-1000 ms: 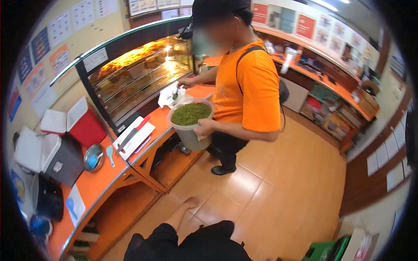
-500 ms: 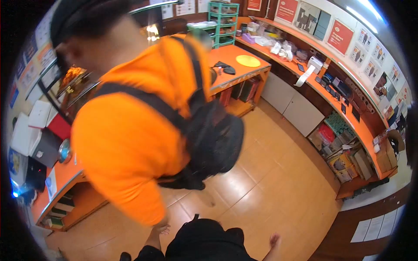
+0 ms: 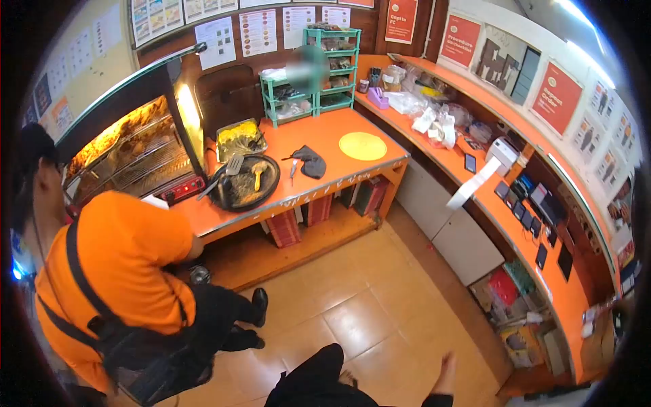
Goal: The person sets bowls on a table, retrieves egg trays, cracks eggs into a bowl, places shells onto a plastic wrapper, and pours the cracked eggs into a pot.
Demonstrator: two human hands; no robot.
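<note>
My right hand hangs low over the tiled floor near the bottom edge, with its fingers stretched out and nothing in it. It touches no object. My left hand is outside the view. My black-clothed body fills the bottom middle. Ahead stands an orange-topped table. On it rest a round black pan with a spatula and a yellow-handled tool, a tray of yellow food, a dark glove-like cloth and a yellow round board.
A co-worker in an orange shirt bends at the left beside a lit food warmer. Along the right runs a curved counter with a label printer and several phones. Green racks stand at the back. Tiled floor lies between.
The co-worker has moved from right in front of me to the left and now bends low. The view has shifted, showing the table and warmer. My left hand has left the view.
</note>
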